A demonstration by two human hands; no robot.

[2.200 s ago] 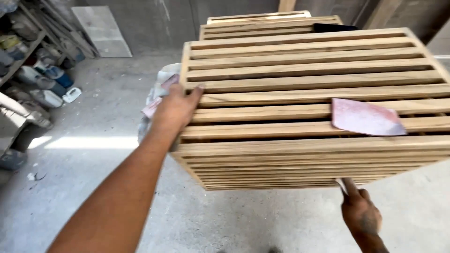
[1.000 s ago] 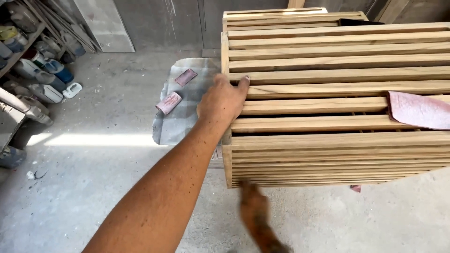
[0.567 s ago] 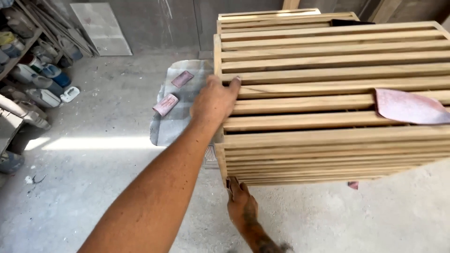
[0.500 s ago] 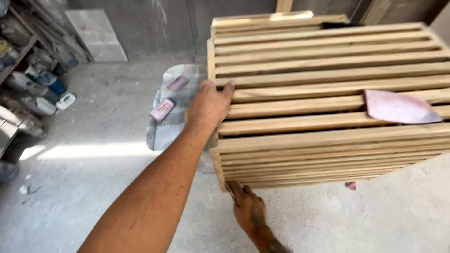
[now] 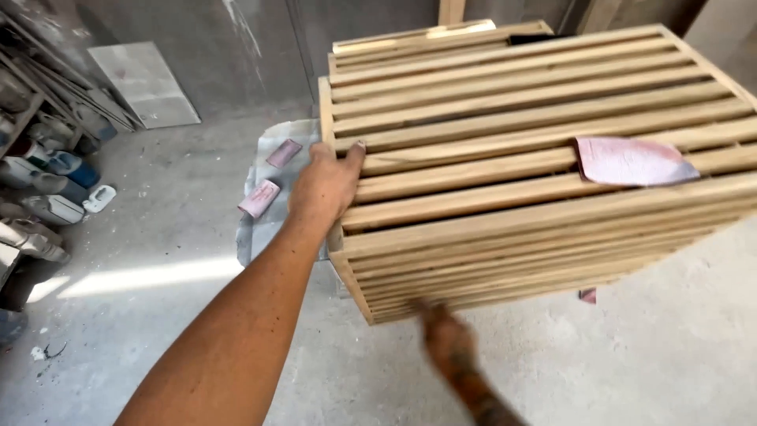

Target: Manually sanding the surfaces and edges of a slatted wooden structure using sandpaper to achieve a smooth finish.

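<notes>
L hand (image 5: 322,185) clamped on corner of slatted light-wood crate (image 5: 505,158) | R hand (image 5: 446,339) blurred under crate's front edge, grip unclear | pink sandpaper sheet (image 5: 631,160) on top slats, far R of L hand

Both arms are bare, no sleeves or gloves. The left hand (image 5: 323,185) shows short nails; the blurred right hand (image 5: 448,343) has dark tattoo marks above the wrist.
</notes>
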